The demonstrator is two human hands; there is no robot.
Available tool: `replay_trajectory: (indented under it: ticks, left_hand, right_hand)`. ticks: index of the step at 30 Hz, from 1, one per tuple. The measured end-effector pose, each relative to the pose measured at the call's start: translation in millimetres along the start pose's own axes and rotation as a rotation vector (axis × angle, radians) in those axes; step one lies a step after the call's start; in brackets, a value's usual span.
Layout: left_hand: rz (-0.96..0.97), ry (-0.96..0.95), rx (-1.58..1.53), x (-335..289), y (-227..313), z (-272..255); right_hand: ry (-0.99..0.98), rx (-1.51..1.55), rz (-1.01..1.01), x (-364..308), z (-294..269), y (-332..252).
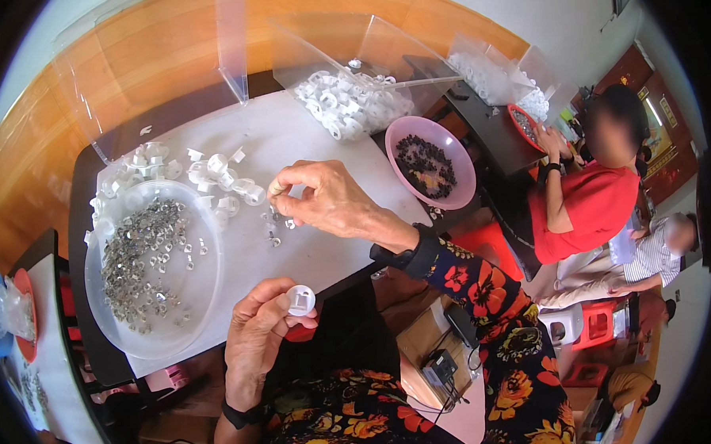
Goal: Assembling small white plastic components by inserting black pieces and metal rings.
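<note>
Between the thumb and fingers of my left hand (257, 329) is a small round white plastic part (301, 300), its slotted hollow face turned up, just off the table's front edge. My right hand (327, 198) hovers above the table with thumb and forefinger pinched; whatever sits between them is too small or hidden to make out. A few small metal clips (275, 241) lie on the white tabletop (326, 267) beneath it. To the left, a round translucent tray (216, 307) holds a heap of metal clips (146, 251). Loose white plastic parts (220, 171) are piled behind it.
Clear acrylic boxes (401, 85) stand at the back, one with white parts (342, 103) heaped in it. A pink bowl (465, 150) of small black pieces (424, 167) sits at the right. Beyond it, a person in red (585, 212) works at a red bowl (522, 127).
</note>
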State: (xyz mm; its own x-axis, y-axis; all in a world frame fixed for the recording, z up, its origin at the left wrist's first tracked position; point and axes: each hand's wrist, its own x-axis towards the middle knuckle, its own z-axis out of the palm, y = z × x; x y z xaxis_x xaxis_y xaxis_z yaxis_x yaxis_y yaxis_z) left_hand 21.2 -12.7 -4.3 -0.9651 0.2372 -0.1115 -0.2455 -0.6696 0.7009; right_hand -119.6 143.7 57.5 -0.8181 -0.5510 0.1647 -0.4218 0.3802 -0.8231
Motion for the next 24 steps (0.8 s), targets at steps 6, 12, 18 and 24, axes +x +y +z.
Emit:
replay_trajectory:
  ticks: [6,12,18,24]
  left_hand:
    - [0.033,-0.011,-0.084,2,5,-6]
    - [0.05,0.087,0.002,4,4,-4]
    - [0.08,0.029,-0.036,6,-1,-5]
    - [0.082,0.016,-0.02,5,-2,-5]
  right_hand:
    - [0.218,0.092,0.018,-28,2,30]
    - [0.275,0.239,0.227,-51,7,34]
    - [0.176,-0.044,-0.117,-37,2,28]
    - [0.09,-0.552,-0.186,-27,14,23]
